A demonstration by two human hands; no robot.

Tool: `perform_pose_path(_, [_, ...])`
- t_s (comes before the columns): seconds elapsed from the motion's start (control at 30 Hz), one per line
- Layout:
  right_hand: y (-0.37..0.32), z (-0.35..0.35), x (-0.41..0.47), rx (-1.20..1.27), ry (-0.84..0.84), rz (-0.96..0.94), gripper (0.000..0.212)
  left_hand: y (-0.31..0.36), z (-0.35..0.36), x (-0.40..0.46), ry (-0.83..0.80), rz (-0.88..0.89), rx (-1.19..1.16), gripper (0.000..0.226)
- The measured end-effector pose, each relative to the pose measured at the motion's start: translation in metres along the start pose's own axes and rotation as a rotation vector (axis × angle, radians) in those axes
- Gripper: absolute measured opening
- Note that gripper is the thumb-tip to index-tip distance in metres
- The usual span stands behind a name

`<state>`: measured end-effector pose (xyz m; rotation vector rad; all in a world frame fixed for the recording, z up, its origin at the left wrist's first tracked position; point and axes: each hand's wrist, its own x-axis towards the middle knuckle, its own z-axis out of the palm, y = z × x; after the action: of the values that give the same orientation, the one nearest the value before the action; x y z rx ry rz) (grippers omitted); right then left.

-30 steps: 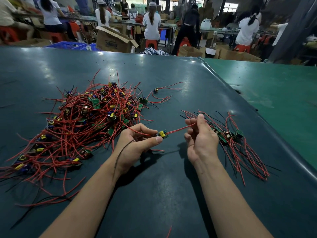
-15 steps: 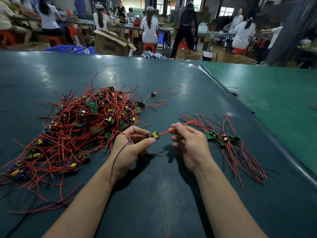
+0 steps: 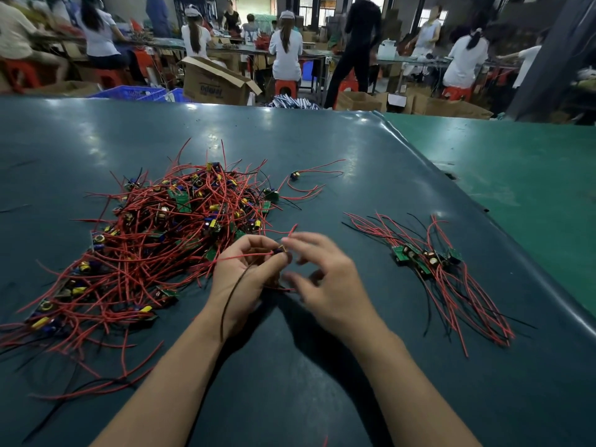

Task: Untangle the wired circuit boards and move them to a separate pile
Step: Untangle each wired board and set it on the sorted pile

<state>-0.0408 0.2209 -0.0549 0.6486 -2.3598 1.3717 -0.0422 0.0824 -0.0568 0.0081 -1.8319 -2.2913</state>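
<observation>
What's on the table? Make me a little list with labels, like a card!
Table: dark green mat
Big pile: tangled red-wired boards, on the left
Small pile: sorted boards, on the right
Left hand: pinches one small board
Right hand: blurred, fingers loose beside that board
Behind: people at benches, cardboard box

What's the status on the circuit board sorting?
Left hand pinches one wired board; right hand blurred beside it. Tangled pile left, sorted pile right. Nothing blocking.
</observation>
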Motion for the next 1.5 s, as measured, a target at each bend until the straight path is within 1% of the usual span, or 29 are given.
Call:
perform_pose_path(0.03, [0.0, 0.004, -0.002, -0.003, -0.055, -0.018, 0.051, 0.0, 0.0, 0.0, -0.036, -0.002, -0.015, 0.022])
perform_pose_path(0.1, [0.0, 0.006, -0.001, 0.054, -0.031, 0.025, 0.053, 0.001, 0.0, -0.001, -0.089, 0.001, -0.035, 0.021])
perform_pose_path(0.2, [0.001, 0.003, 0.002, 0.167, 0.109, 0.135, 0.037, 0.003, 0.0, -0.001, -0.143, 0.039, -0.029, 0.017])
perform_pose_path(0.27, [0.001, 0.002, 0.004, 0.264, 0.171, 0.213, 0.025, 0.004, -0.002, -0.002, -0.156, 0.086, 0.041, 0.02])
perform_pose_path(0.33, [-0.001, 0.001, 0.005, 0.429, 0.196, 0.273, 0.018, 0.002, -0.002, -0.004, -0.112, 0.197, 0.185, 0.029])
perform_pose_path(0.4, [-0.005, -0.001, 0.006, 0.624, 0.226, 0.336, 0.013, 0.0, 0.0, -0.006, -0.064, 0.384, 0.394, 0.032])
perform_pose_path(0.47, [-0.009, -0.004, 0.006, 0.743, 0.245, 0.399, 0.011, -0.001, 0.0, -0.008, -0.067, 0.568, 0.548, 0.036])
perform_pose_path(0.5, [-0.01, -0.006, 0.006, 0.765, 0.243, 0.427, 0.01, -0.001, 0.0, -0.008, -0.08, 0.619, 0.59, 0.038])
perform_pose_path(0.57, [-0.011, -0.008, 0.006, 0.778, 0.225, 0.463, 0.006, -0.001, -0.001, -0.008, -0.078, 0.653, 0.649, 0.04])
perform_pose_path(0.63, [-0.013, -0.009, 0.007, 0.807, 0.21, 0.488, 0.002, -0.002, -0.002, -0.007, -0.014, 0.709, 0.719, 0.036])
perform_pose_path(0.7, [-0.015, -0.009, 0.008, 0.84, 0.193, 0.505, 0.006, -0.001, -0.002, -0.007, 0.052, 0.764, 0.78, 0.032])
perform_pose_path(0.77, [-0.016, -0.009, 0.009, 0.851, 0.175, 0.521, 0.009, 0.0, -0.002, -0.007, 0.078, 0.802, 0.817, 0.029])
perform_pose_path(0.87, [-0.016, -0.009, 0.009, 0.859, 0.154, 0.534, 0.016, 0.0, 0.0, -0.007, 0.07, 0.83, 0.816, 0.022])
perform_pose_path(0.97, [-0.015, -0.009, 0.01, 0.86, 0.155, 0.54, 0.023, 0.001, 0.001, -0.009, 0.006, 0.804, 0.769, 0.025])
perform_pose_path(1.03, [-0.015, -0.009, 0.011, 0.858, 0.173, 0.54, 0.021, 0.002, 0.001, -0.008, -0.018, 0.801, 0.751, 0.027])
perform_pose_path(1.1, [-0.014, -0.01, 0.012, 0.854, 0.207, 0.554, 0.019, 0.002, 0.001, -0.007, -0.017, 0.837, 0.757, 0.027])
perform_pose_path(1.2, [-0.013, -0.013, 0.012, 0.908, 0.26, 0.582, 0.02, 0.003, 0.001, -0.008, 0.053, 0.967, 0.862, 0.027])
perform_pose_path(1.27, [-0.013, -0.014, 0.012, 0.932, 0.276, 0.606, 0.02, 0.003, 0.0, -0.007, 0.089, 1.022, 0.922, 0.027])
perform_pose_path(1.37, [-0.011, -0.014, 0.012, 0.921, 0.318, 0.65, 0.02, 0.0, -0.001, -0.006, 0.108, 1.016, 0.934, 0.026])
perform_pose_path(1.5, [-0.006, -0.018, 0.016, 0.899, 0.424, 0.7, 0.016, 0.0, -0.002, -0.003, 0.116, 0.963, 0.92, 0.024])
